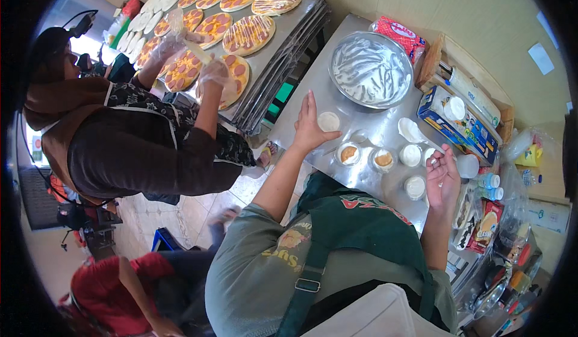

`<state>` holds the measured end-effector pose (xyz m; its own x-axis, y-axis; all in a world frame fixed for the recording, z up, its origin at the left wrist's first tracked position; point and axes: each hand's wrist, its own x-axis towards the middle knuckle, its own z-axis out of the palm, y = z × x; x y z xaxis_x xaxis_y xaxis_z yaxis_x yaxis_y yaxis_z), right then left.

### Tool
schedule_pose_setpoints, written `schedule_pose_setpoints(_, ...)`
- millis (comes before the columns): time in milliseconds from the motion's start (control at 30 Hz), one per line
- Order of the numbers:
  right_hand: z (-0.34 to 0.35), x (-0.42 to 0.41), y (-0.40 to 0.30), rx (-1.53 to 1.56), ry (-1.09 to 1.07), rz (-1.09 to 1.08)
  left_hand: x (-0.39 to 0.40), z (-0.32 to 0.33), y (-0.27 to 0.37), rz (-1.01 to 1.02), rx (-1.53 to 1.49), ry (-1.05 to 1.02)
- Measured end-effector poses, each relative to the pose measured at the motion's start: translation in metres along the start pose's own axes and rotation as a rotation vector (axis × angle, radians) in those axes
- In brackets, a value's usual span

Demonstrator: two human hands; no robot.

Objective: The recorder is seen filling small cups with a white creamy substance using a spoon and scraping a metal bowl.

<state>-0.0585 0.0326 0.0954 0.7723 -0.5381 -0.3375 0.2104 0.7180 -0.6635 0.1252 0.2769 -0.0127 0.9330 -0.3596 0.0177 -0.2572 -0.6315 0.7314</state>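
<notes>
My left hand (311, 127) is spread beside a small cup of white cream (328, 122), its thumb and fingers apart around the cup's near side. In my right hand (441, 176), palm turned up and smeared with white, is the handle of a white spoon (410, 130) whose bowl carries cream. Between the hands stand clear cups with cream and a brown layer (348, 154), (383, 159), and cups filled with white (411, 155), (414, 188). Beyond them sits a large metal bowl (371, 69), its inside streaked with cream.
A blue box (458, 124) with a cream cup on top lies by a wooden crate (505, 115). Behind the bowl is a red packet (399, 36). At left, a gloved co-worker (135, 147) stands at a table of pizzas (248, 34); a person in red (113, 292) is behind.
</notes>
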Motion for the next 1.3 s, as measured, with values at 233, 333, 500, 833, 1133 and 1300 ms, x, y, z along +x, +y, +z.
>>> schedule_pose_setpoints(233,-0.001,-0.001,0.001,-0.001,-0.028,0.004,0.012,0.004,-0.032,0.22,0.131,-0.324)
schedule_pose_setpoints(333,0.001,-0.002,0.001,-0.004,-0.016,0.005,0.022,0.01,-0.034,0.161,0.011,-0.423)
schedule_pose_setpoints(500,-0.007,-0.002,-0.003,0.011,-0.018,-0.029,0.014,-0.015,0.01,0.054,0.062,-0.207)
schedule_pose_setpoints(833,-0.008,-0.004,-0.003,0.007,0.002,-0.039,0.026,0.002,-0.031,0.217,0.199,-0.397)
schedule_pose_setpoints(1133,-0.013,-0.008,-0.008,0.023,0.02,-0.05,0.019,-0.013,-0.009,0.129,0.023,-0.133)
schedule_pose_setpoints(1300,-0.012,-0.008,-0.006,0.016,0.021,-0.037,0.024,-0.009,-0.034,0.114,0.145,-0.273)
